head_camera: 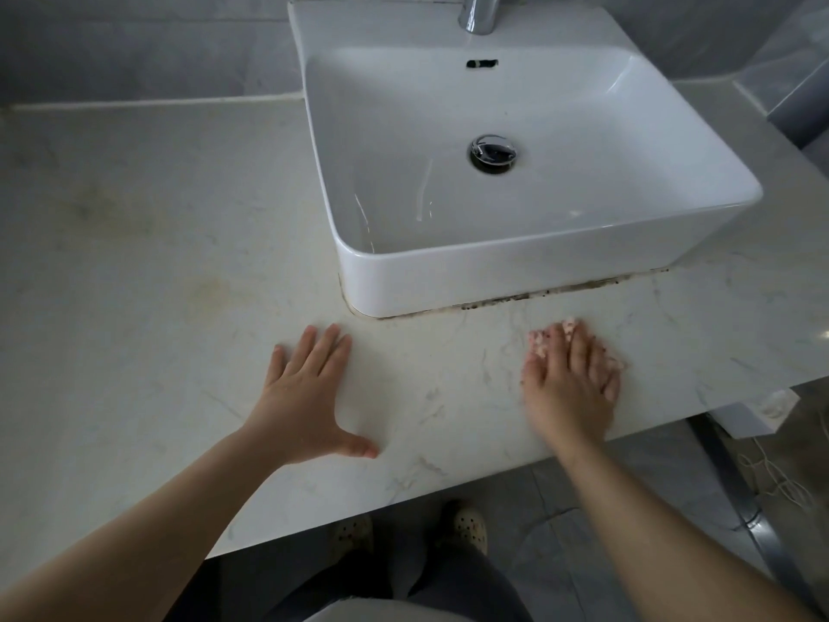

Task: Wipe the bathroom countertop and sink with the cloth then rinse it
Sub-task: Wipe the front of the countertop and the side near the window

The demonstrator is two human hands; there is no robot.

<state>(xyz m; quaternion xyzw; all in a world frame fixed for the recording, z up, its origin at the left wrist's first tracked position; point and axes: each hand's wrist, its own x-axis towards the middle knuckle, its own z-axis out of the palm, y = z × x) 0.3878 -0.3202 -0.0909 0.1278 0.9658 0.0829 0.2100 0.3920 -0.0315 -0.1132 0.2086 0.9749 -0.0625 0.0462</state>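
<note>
A white rectangular sink (700, 226) stands on the pale marble countertop (157, 262), with a chrome drain (493, 151) in its basin. My right hand (572, 383) presses flat on a small pink-and-white cloth (538, 345) on the counter just in front of the sink; only the cloth's edges show past my fingers, and the hand is blurred. My left hand (309, 397) lies flat on the counter with fingers spread, holding nothing, to the left of the right hand.
A chrome faucet (480, 13) rises at the sink's back. Dark grime (560, 291) lines the seam under the sink's front. Yellowish stains (211, 291) mark the counter at left. The counter's front edge runs near my legs; grey wall tiles stand behind.
</note>
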